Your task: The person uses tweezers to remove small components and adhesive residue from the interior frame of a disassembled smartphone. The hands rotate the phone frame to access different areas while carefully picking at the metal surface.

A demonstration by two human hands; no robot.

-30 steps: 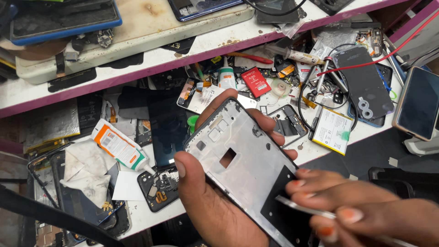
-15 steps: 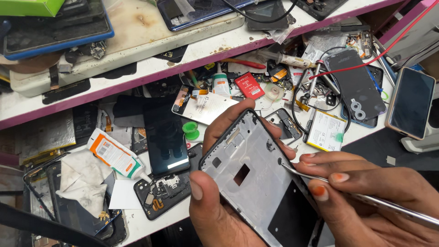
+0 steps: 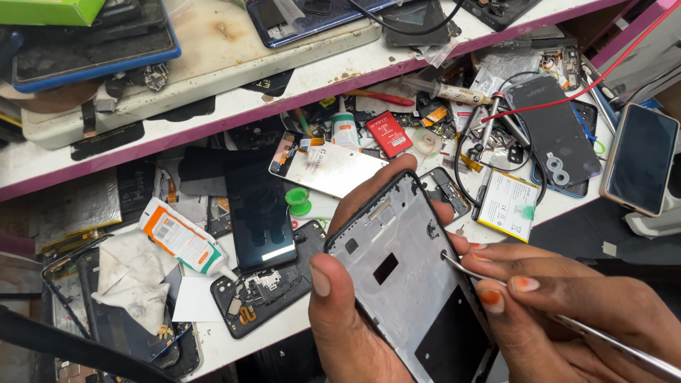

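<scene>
My left hand (image 3: 347, 319) grips a stripped phone frame (image 3: 404, 276), grey metal with a black rim, tilted with its inner side up. The thumb presses its left edge and the fingers wrap behind the top. My right hand (image 3: 567, 305) pinches thin metal tweezers (image 3: 496, 284). Their tip touches the frame's right edge near a small round hole. The tweezers' long handle runs off toward the lower right corner.
The white bench (image 3: 284, 333) is cluttered: a dark phone screen (image 3: 259, 213), an opened phone body (image 3: 266, 291), an orange-and-white glue tube (image 3: 181, 237), a battery (image 3: 507, 206), a dark phone back cover (image 3: 553, 135), cables, a phone on a stand (image 3: 638, 159). A shelf (image 3: 234, 99) above holds more phones.
The frame has risen and shifted right in view. My right hand brought the tweezers up from below, and their tip now rests on the frame's right edge.
</scene>
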